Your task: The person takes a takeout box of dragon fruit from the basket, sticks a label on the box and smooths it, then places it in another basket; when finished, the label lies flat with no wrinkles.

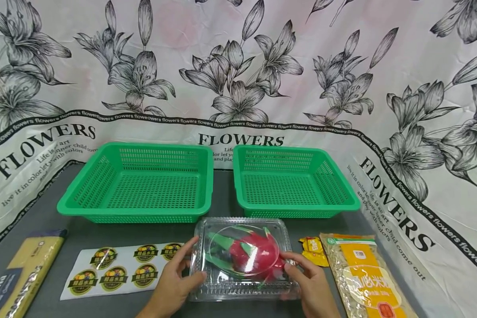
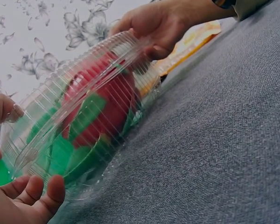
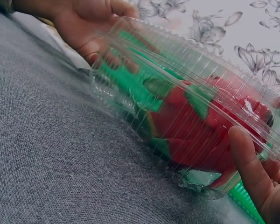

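Both hands hold a clear plastic clamshell box [image 1: 222,289] in the middle near edge of the table. Its lid lies over the base, and a red dragon fruit [image 1: 252,254] with green tips shows through it. My left hand [image 1: 175,280] grips the box's left side, thumb on the lid; the left wrist view has its curled fingers [image 2: 53,193] by the rim. On the right side, my right hand [image 1: 312,282] pinches the lid and rim between thumb and fingers. In the right wrist view the box [image 3: 177,126] rests on the grey cloth.
Two green baskets [image 1: 133,216] [image 1: 298,207] stand behind the box. To the left lie a sheet of round stickers [image 1: 73,289] and a yellow pack [image 1: 28,269]. At the right are a small yellow packet [image 1: 314,251] and an orange-labelled bag [image 1: 365,278]. A flowered curtain [image 1: 238,57] hangs behind.
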A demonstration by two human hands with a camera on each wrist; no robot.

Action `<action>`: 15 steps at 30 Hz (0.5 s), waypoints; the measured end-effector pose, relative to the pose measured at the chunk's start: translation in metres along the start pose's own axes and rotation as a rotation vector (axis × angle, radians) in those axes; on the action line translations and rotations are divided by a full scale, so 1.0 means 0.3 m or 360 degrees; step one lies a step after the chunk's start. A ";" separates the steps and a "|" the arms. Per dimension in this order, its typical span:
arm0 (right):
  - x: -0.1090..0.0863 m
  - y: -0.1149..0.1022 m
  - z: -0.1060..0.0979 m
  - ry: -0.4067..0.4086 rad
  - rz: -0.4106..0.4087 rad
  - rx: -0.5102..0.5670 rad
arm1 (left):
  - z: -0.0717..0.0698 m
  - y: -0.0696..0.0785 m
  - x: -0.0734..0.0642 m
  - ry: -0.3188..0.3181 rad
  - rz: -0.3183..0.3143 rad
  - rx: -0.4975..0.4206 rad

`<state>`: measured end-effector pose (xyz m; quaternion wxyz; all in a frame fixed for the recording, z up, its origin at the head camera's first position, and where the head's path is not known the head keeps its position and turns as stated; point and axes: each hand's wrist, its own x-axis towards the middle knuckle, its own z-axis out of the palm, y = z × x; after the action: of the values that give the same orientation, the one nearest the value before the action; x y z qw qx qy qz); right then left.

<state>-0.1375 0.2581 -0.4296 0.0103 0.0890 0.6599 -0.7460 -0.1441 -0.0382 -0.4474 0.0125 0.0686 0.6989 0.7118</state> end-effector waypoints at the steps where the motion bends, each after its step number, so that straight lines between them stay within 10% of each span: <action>1: 0.001 0.001 0.000 0.0009 0.0010 0.0000 | -0.001 0.000 0.001 -0.0002 -0.0009 -0.0001; 15: 0.000 -0.008 -0.002 0.0020 0.0076 -0.0052 | 0.003 0.000 0.000 0.0001 -0.0137 -0.0074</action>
<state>-0.1377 0.2590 -0.4272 0.0254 0.1092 0.6697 -0.7341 -0.1439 -0.0374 -0.4475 0.0446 0.0380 0.6844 0.7268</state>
